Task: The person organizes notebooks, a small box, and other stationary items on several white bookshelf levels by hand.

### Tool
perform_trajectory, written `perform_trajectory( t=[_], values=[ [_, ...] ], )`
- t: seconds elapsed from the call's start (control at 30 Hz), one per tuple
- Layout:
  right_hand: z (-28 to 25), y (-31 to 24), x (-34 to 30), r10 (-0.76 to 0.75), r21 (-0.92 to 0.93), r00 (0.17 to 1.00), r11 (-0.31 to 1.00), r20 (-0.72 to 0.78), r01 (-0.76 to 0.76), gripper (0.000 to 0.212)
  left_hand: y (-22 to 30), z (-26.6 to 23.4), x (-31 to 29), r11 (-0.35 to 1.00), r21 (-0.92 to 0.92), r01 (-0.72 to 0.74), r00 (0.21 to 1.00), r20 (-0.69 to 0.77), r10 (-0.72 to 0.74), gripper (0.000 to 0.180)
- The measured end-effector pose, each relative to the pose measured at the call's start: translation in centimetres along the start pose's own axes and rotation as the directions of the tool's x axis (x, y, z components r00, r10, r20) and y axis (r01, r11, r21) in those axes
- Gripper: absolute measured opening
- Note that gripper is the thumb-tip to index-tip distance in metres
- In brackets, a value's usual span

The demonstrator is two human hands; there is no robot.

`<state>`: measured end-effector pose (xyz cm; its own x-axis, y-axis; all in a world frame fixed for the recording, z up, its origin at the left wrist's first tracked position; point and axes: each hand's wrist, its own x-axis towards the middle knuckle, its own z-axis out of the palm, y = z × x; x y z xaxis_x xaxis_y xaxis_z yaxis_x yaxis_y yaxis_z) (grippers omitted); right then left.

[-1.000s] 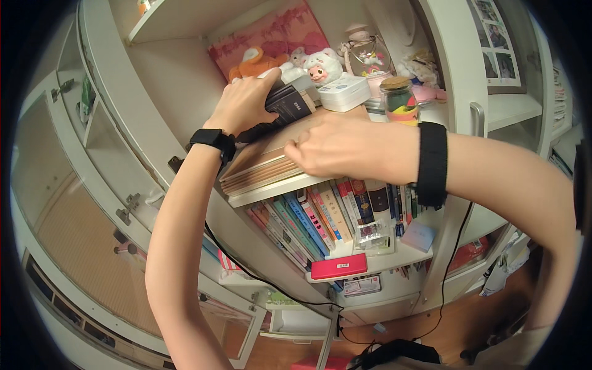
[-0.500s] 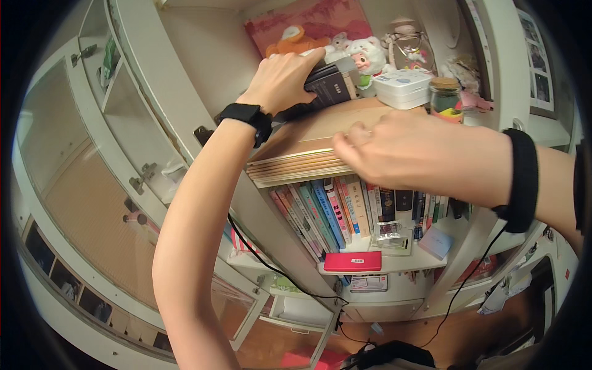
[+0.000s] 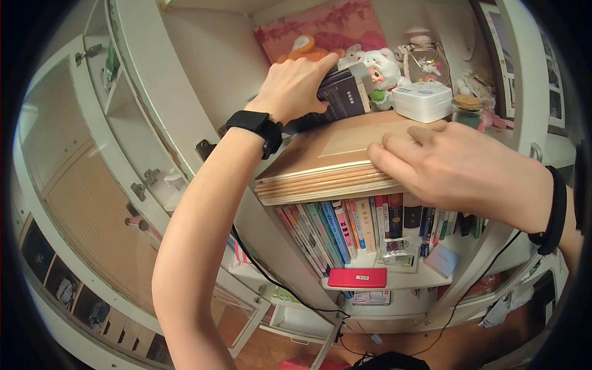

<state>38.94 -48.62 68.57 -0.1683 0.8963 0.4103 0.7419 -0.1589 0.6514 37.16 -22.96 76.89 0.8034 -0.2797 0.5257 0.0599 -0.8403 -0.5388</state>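
Note:
My left hand (image 3: 296, 89) reaches onto the upper shelf and is closed over the top of a dark box (image 3: 342, 98), which leans at a slant with pale, thin items behind it. Below it lies a stack of brown notebooks (image 3: 327, 176), their layered edges at the shelf's front. My right hand (image 3: 431, 160) is at the stack's front right, thumb by the front edge and fingers bent over the top cover. What lies under the right palm is hidden. Black bands circle both wrists.
Plush toys (image 3: 382, 68), a white case (image 3: 422, 102) and a corked jar (image 3: 467, 111) stand behind the right hand. Upright books (image 3: 345, 228), a red case (image 3: 357, 277) and a light blue box (image 3: 442, 261) fill the shelf below. Open glass doors (image 3: 92, 203) flank the left; a black cable (image 3: 265, 265) hangs down.
The view has shifted, so the shelf sits lower and further right. My right hand has come down onto the front of the notebook stack; my left hand keeps its hold on the dark box.

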Motion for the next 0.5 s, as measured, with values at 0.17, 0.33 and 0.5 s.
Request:
perform_trajectory(
  t=[0.17,0.33,0.5],
  values=[
    [2.0,-3.6,1.5,0.165,-0.087,0.979,0.981,-0.117,-0.176,0.046,-0.1,0.2,-0.1,0.999,0.000,-0.051,0.995,-0.085,0.051,0.070],
    [2.1,-4.5,2.9,0.194,-0.157,0.981,0.968,-0.018,-0.195,0.045,0.4,0.7,-0.7,0.999,0.024,0.023,1.000,0.000,-0.023,0.068],
    [1.4,-2.4,2.4,0.034,-0.075,0.997,0.996,-0.075,-0.040,0.037,0.4,0.1,-0.8,0.979,0.111,-0.171,0.985,0.025,0.169,0.059]
  ],
)
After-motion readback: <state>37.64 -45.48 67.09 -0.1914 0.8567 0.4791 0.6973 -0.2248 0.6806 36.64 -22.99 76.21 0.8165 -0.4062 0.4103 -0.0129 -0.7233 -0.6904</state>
